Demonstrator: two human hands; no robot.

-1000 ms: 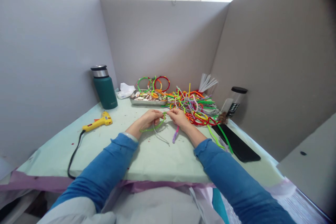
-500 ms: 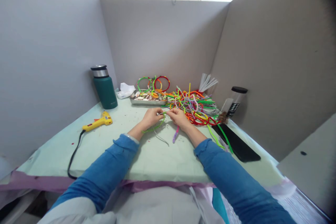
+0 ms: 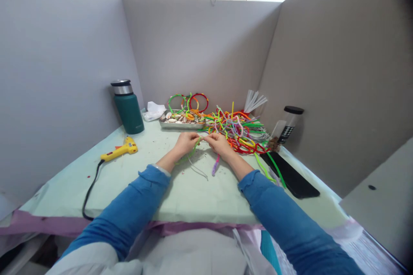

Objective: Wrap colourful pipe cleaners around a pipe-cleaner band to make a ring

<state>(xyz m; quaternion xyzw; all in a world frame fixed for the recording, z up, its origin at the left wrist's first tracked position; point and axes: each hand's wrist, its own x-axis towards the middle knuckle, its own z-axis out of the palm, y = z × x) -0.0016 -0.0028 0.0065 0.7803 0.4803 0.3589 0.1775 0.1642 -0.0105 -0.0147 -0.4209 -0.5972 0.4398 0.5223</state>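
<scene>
My left hand (image 3: pixel 186 144) is closed in a pinch on a light green pipe cleaner (image 3: pixel 194 151), which hangs below the fingers in a curve. Right beside it, my right hand (image 3: pixel 219 144) pinches at the same spot, thumb and forefinger nearly meeting the left fingertips. The bit between its fingers is too small to make out fully, but it lines up with the green strand. A thin grey strand (image 3: pixel 197 172) trails from under my left hand onto the table. Below my right hand lies a pink and purple pipe cleaner piece (image 3: pixel 215 167).
Behind my hands stand a metal tray (image 3: pixel 182 126) of shells, pipe cleaner rings (image 3: pixel 198 94) and a tangled pipe cleaner pile (image 3: pixel 238 131). On the left are a yellow glue gun (image 3: pixel 119 151) and green bottle (image 3: pixel 129 111); on the right, a black phone-like slab (image 3: pixel 295 178) and clear jar (image 3: pixel 288 124).
My fingertips have drawn closer together over the green pipe cleaner, and its hanging loop has narrowed and shifted left toward my left hand. The other things stay in place.
</scene>
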